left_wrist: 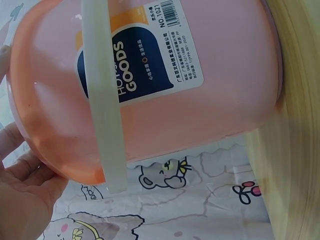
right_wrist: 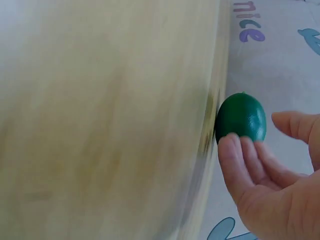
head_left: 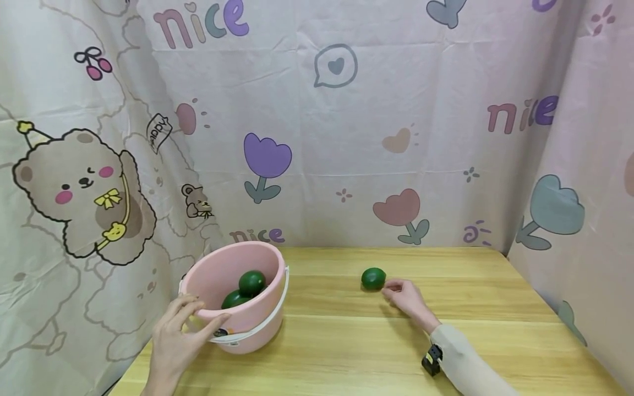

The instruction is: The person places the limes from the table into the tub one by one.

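Observation:
A pink bucket [head_left: 267,308] with a white handle [head_left: 257,328] stands on the left of the table, tilted a little toward me. Inside it lie green limes [head_left: 252,282], partly hidden by the near wall. My left hand [head_left: 175,335] grips the bucket's rim at the near left, thumb on the outside; the left wrist view shows the bucket's label [left_wrist: 142,55] close up. Toward the back of the table lies a single lime [head_left: 373,279]. My right hand [head_left: 406,300] is right beside it, thumb and fingers spread apart, with fingertips [right_wrist: 231,142] overlapping the lime in the right wrist view.
The wooden table [head_left: 337,346] runs back to a printed curtain [head_left: 317,121], which also hangs down on the left and right sides. A small black device [head_left: 432,360] is strapped to the right wrist, by the beige sleeve [head_left: 465,357].

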Action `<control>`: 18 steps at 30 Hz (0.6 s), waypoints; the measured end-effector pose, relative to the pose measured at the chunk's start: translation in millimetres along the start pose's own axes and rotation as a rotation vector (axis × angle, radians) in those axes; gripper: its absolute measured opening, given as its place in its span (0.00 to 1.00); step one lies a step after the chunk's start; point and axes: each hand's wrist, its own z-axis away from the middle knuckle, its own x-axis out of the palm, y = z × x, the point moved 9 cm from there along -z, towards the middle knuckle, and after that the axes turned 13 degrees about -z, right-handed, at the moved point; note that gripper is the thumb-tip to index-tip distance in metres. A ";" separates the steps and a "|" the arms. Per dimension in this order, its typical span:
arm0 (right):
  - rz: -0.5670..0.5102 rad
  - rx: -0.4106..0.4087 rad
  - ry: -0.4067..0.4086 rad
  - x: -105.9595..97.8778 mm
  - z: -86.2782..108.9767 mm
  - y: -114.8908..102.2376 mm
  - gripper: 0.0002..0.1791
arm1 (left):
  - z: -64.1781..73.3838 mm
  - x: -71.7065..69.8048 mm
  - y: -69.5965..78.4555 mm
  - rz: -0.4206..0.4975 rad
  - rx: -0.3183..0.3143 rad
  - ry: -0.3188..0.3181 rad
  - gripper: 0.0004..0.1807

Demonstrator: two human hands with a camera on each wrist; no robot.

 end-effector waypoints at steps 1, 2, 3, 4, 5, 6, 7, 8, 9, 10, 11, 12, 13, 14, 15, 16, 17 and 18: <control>0.011 0.008 0.019 -2.4 -0.7 1.1 0.19 | 0.0 0.1 0.0 -0.001 0.001 -0.001 0.25; 0.010 0.019 0.031 -4.3 -1.5 2.9 0.20 | 0.0 0.3 -0.1 -0.002 0.001 -0.004 0.25; 0.012 0.032 0.042 -6.2 -2.3 5.1 0.22 | -0.1 0.5 -0.1 -0.004 0.000 -0.005 0.25; 0.017 0.044 0.048 -7.5 -3.2 6.5 0.24 | -0.2 0.2 -0.1 -0.005 -0.002 -0.007 0.24; 0.019 0.055 0.048 -8.3 -4.3 8.2 0.25 | -0.4 0.0 -0.2 -0.008 -0.005 -0.009 0.24; 0.020 0.064 0.046 -8.8 -5.1 9.3 0.26 | -0.6 -0.4 0.0 -0.011 -0.007 -0.010 0.24; 0.025 0.070 0.043 -9.1 -5.9 10.2 0.28 | -0.9 -0.8 0.4 -0.012 -0.007 -0.011 0.24; 0.022 0.078 0.037 -8.9 -6.9 11.7 0.29 | -1.2 -1.3 0.9 -0.007 -0.011 -0.012 0.24; 0.026 0.077 0.028 -8.4 -7.7 11.8 0.30 | -1.5 -1.6 1.1 -0.006 -0.011 -0.014 0.24; 0.030 0.077 0.018 -7.6 -8.8 11.6 0.32 | -1.6 -1.9 1.3 -0.004 -0.012 -0.016 0.24; 0.038 0.076 0.009 -6.8 -10.2 11.6 0.33 | -1.6 -2.3 1.3 -0.004 -0.012 -0.014 0.24; 0.045 0.077 -0.001 -5.9 -11.8 11.2 0.34 | -1.6 -2.4 1.2 -0.004 -0.010 -0.015 0.23; 0.053 0.076 -0.011 -5.1 -13.8 11.2 0.36 | -1.6 -2.3 1.1 -0.002 -0.007 -0.014 0.23; 0.058 0.078 -0.020 -4.5 -15.7 11.2 0.37 | -1.3 -2.1 0.7 -0.001 -0.006 -0.014 0.23; 0.061 0.083 -0.024 -4.2 -18.0 11.5 0.39 | -0.9 -1.7 0.2 -0.006 -0.001 -0.015 0.23; 0.066 0.090 -0.026 -4.0 -20.3 12.3 0.40 | -0.6 -1.5 0.2 -0.007 0.002 -0.014 0.24; 0.073 0.094 -0.033 -3.4 -22.6 12.7 0.41 | -0.2 -1.3 0.1 -0.004 0.005 -0.013 0.24; 0.078 0.098 -0.042 -2.5 -24.9 13.2 0.43 | 0.2 -1.1 0.0 -0.004 0.006 -0.013 0.24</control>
